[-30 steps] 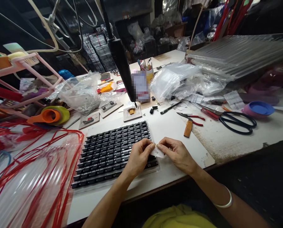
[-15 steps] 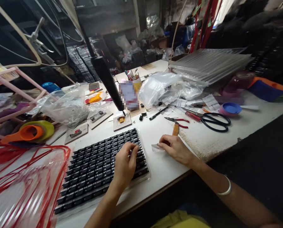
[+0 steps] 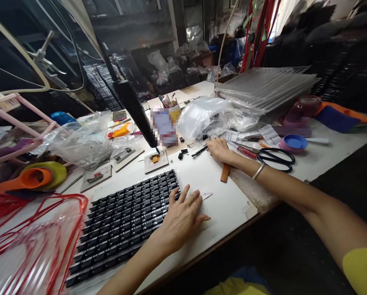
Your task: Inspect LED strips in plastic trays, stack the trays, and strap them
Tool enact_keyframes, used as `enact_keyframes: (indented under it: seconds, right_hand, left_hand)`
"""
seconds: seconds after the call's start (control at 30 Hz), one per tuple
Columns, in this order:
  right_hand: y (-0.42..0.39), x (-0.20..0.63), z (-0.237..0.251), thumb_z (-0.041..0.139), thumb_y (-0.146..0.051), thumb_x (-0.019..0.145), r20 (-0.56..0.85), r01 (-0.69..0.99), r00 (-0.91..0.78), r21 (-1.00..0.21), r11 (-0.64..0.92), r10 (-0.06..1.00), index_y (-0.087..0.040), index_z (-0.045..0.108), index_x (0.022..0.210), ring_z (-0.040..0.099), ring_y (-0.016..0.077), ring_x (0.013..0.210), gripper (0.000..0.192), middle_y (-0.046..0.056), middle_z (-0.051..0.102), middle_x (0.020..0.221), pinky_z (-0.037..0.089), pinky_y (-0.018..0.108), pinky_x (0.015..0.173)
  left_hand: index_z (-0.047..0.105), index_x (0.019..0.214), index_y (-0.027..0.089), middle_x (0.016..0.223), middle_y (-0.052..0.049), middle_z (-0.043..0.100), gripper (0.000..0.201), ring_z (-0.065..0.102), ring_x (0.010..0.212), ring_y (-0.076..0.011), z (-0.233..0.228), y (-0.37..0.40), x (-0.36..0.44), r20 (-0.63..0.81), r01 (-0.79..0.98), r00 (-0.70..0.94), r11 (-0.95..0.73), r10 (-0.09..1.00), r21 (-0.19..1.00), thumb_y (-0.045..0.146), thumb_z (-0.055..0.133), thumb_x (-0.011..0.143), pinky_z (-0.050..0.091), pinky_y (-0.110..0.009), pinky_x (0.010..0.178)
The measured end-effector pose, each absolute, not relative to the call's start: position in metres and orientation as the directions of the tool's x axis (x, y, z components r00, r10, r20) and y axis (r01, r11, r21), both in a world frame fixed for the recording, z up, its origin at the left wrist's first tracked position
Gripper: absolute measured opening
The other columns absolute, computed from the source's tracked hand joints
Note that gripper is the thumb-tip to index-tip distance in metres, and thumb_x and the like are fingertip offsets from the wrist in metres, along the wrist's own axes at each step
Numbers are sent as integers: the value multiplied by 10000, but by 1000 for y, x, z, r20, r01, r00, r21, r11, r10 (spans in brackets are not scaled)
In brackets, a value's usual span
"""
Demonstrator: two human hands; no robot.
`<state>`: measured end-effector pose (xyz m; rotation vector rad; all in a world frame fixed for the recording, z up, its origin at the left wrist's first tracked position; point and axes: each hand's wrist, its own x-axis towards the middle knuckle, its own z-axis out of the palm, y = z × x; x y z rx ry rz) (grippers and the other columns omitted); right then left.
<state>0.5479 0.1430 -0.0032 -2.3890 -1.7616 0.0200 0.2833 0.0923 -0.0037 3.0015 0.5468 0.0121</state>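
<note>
My left hand (image 3: 183, 215) lies flat with fingers spread on the right edge of a clear tray of black components (image 3: 124, 217) and the white table beside it. It holds nothing. A small white paper label (image 3: 206, 195) lies on the table at its fingertips. My right hand (image 3: 218, 149) is stretched far forward, fingers curled down over the red-handled pliers (image 3: 247, 152), next to a black pen (image 3: 199, 151). Whether it grips anything is hidden under the palm. A brown-handled knife (image 3: 224, 172) lies just under that wrist.
Black scissors (image 3: 277, 156) and a blue lid (image 3: 292, 142) lie to the right. Plastic bags (image 3: 201, 116) and stacked clear trays (image 3: 266, 84) stand behind. A black lamp arm (image 3: 134, 110) rises over a small board (image 3: 156, 160). Tape rolls (image 3: 32, 178) and red cords (image 3: 32, 237) crowd the left.
Both hands held the small label together; then it was laid on the table. My right hand has moved forward to the pliers, and my left hand has flattened by the tray's edge.
</note>
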Motion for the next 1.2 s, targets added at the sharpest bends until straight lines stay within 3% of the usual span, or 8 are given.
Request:
enact_keyframes:
  seconds: [0.17,0.27,0.4,0.5,0.63,0.8,1.03,1.2]
  right_hand:
    - [139,553,-1,344,-62,868,212,960,249,-182,-213,945,-100,595,997,548,265,950,284,197,583,1050,383,355,792]
    - [105,542,3,374,-196,931,308,954,225,-263,-144,924,-123,542,1051,571,207,841,219,118,613,947,408,297,729]
    - [61,525,-7,339,-374,971,369,845,238,-534,-4,898,-163,539,1093,569,135,601,315,15,598,739,445,256,633]
    - [50,522,-16,413,-340,944,403,742,275,-666,74,873,-179,597,1087,630,170,746,283,57,637,885,470,309,769]
    - [37,512,-12,423,-284,933,404,664,293,-738,120,867,-204,592,1115,619,194,934,260,75,617,1051,480,324,827]
    - [-17,487,-15,455,-132,897,444,698,-63,-620,358,894,-202,557,1107,576,163,821,243,60,605,884,474,295,734]
    - [-63,486,-34,527,-178,887,242,805,-190,-516,292,951,-207,601,1024,495,182,855,158,56,562,864,419,357,809]
    - [-43,488,-19,443,-281,942,186,542,1,-826,156,982,-209,549,1211,552,159,904,298,76,591,996,453,308,816]
  left_hand:
    - [449,1325,219,1419,-84,443,544,313,1344,-335,-7,94,278,-47,351,936,-933,348,73,547,301,916,245,-599,1041]
    - [469,1306,196,1431,-111,419,579,301,1350,-337,-10,92,278,-10,344,939,-938,344,48,576,327,894,265,-586,1039]
    - [510,1248,95,1308,-165,524,645,361,1312,-330,-18,82,284,42,324,945,-946,324,7,593,415,850,311,-550,1023]
    - [509,1236,25,1242,-191,569,711,427,1259,-325,-27,73,286,130,319,942,-946,310,-54,608,400,845,308,-530,1024]
    - [526,1226,13,1242,-195,582,707,463,1230,-307,-37,66,285,267,346,913,-932,308,-109,596,327,880,278,-503,1035]
    - [529,1251,54,1279,-164,568,650,453,1244,-295,-39,66,282,274,349,909,-933,313,-92,560,305,910,236,-493,1056]
    - [517,1263,17,1282,-207,552,592,464,1230,-323,-36,68,283,234,318,926,-946,295,-62,476,342,932,242,-515,1043]
    - [510,1273,22,1295,-207,541,598,456,1238,-331,-35,67,282,228,320,928,-944,295,-81,483,348,928,251,-524,1043]
